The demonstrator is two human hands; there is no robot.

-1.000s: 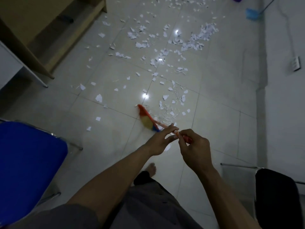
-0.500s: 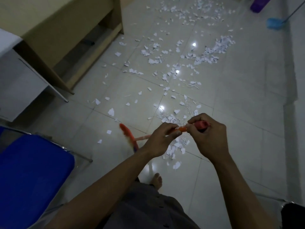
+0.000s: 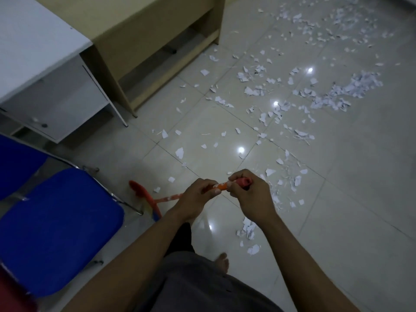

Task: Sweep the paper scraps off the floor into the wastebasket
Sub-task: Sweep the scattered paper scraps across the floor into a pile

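Note:
White paper scraps (image 3: 265,113) lie scattered over the pale tiled floor, with a thicker pile (image 3: 346,88) at the far right and a small cluster (image 3: 247,229) near my feet. I hold an orange broom by its handle (image 3: 221,186). My right hand (image 3: 248,194) grips the handle's red top end. My left hand (image 3: 197,195) holds the handle just below it. The broom head (image 3: 146,199) rests low at the left, beside the blue chair. No wastebasket is in view.
Blue padded chairs (image 3: 56,226) stand at the lower left, close to the broom head. A white cabinet (image 3: 40,70) and a wooden desk (image 3: 139,32) fill the upper left. My bare foot (image 3: 222,261) stands on the tiles below my hands.
The broom head has swung leftward across the floor toward the blue chair. The view has turned left, so the far scrap pile now lies further right.

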